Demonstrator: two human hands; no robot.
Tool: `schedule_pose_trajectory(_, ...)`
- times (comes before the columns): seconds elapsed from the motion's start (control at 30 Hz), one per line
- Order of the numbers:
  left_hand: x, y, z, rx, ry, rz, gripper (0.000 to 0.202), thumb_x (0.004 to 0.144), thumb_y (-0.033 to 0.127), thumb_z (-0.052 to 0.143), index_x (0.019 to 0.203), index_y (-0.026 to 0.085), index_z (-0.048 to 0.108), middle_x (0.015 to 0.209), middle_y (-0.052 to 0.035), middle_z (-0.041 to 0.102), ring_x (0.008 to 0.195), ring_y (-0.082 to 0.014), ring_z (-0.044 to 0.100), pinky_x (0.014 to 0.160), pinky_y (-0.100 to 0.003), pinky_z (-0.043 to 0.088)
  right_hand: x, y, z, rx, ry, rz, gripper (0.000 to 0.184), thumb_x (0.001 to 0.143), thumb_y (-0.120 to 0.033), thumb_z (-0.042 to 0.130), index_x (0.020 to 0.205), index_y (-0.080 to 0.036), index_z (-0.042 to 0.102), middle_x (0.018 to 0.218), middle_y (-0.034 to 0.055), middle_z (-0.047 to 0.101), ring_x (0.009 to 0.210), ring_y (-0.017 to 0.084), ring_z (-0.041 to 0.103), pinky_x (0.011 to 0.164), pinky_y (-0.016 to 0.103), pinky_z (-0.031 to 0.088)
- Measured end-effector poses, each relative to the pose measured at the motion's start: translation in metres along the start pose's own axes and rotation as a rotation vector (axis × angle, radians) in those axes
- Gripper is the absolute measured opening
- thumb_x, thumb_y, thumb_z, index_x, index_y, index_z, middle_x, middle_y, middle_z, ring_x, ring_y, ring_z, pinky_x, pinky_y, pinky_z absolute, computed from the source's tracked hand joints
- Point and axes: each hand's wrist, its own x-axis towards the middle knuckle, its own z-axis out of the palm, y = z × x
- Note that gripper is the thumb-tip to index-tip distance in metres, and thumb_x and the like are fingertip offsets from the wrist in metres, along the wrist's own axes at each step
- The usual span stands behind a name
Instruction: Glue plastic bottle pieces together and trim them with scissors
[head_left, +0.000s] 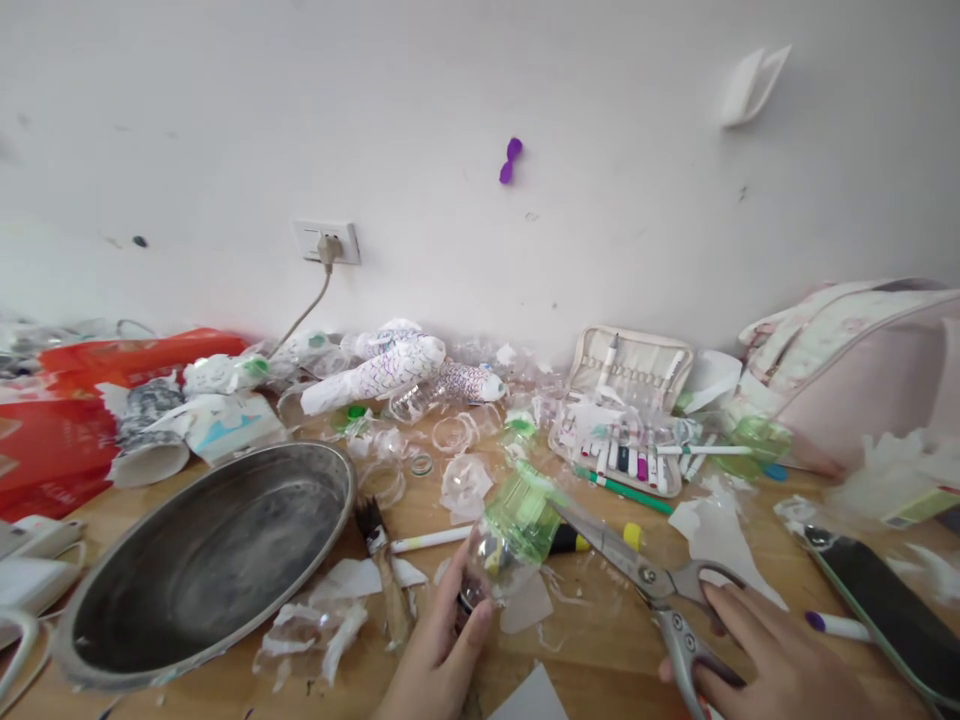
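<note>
My left hand (442, 645), low in the middle, has its thumb and fingers closed around a clear plastic bottle piece (506, 580). Green see-through plastic (529, 515) sits at its upper end; I cannot tell if both are one piece. On the right, my right hand (780, 645) grips the grey handles of a pair of scissors (646, 575). Their handles are spread, and the blades point up and left, with the tips at the green plastic. Behind the bottle piece lies a yellow-and-black tool (574, 540), partly hidden.
A large oval metal basin (214, 560) takes up the left. Beside it lie a brush (386, 570) and plastic scraps. Paper fish (386, 375) rest by the wall. A marker case (622, 430), a pink bag (862, 380) and a phone (885, 600) are on the right.
</note>
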Motion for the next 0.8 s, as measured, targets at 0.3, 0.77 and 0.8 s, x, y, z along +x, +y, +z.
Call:
schedule_pose_trajectory(0.3,0.002,-0.007,-0.003,0.019,-0.001,-0.019,0.067,0.082,0.05,0.054,0.139,0.019,0.035,0.152,-0.0047,0.03,0.14,-0.0243,0.02,0.116,-0.036,0.009,0.003,0.002,-0.005,-0.347,0.032,-0.506,0.052,0.089,-0.031,0.032,0.046,-0.032,0.062,0.074,0.0103,0.071,0.072,0.026,0.063,0.064,0.037,0.046)
schedule_pose_trajectory(0.77,0.004,-0.013,-0.009,0.074,-0.015,0.035,0.061,0.081,0.051,0.055,0.134,0.025,0.044,0.149,-0.0012,0.036,0.14,-0.0236,0.021,0.116,-0.037,0.012,0.015,0.026,-0.029,-0.393,0.029,-0.802,0.038,0.082,-0.018,0.038,0.058,-0.037,0.061,0.068,0.0001,0.069,0.066,0.018,0.061,0.067,0.028,0.039)
schedule_pose_trajectory(0.8,0.003,-0.013,-0.009,0.07,-0.018,0.035,0.06,0.081,0.052,0.055,0.134,0.026,0.044,0.149,-0.0008,0.036,0.14,-0.0234,0.021,0.116,-0.036,0.012,0.016,0.025,-0.029,-0.398,0.032,-0.806,0.037,0.08,-0.018,0.039,0.056,-0.036,0.06,0.066,0.0001,0.069,0.064,0.017,0.062,0.065,0.027,0.041)
